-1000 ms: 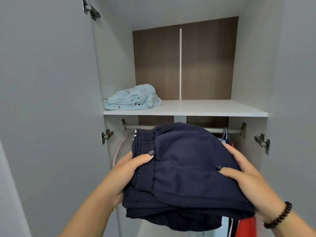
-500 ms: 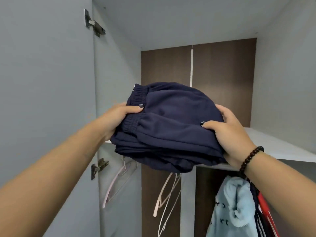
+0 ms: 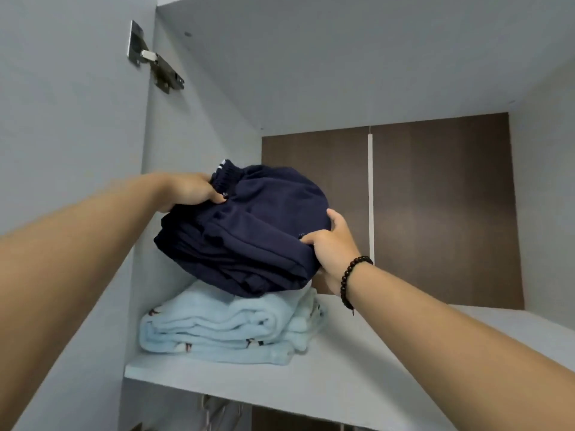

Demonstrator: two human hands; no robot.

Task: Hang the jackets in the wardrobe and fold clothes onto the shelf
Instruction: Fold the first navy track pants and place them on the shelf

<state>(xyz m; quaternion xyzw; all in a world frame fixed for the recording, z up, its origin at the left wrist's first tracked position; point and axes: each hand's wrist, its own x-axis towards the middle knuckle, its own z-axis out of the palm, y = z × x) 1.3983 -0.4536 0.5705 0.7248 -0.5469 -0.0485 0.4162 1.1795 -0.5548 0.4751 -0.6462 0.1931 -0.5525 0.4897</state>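
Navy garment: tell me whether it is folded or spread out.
Folded. The navy garment shows stacked layers at its front edge, gripped by left hand and right hand.

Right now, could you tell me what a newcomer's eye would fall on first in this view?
The folded navy garment draws the eye first, mid-frame, gripped by the left hand at its elastic waistband and the right hand at its right edge. It sits on or just above a folded light-blue fleece at the left end of the white shelf. A dark beaded bracelet circles the right wrist.
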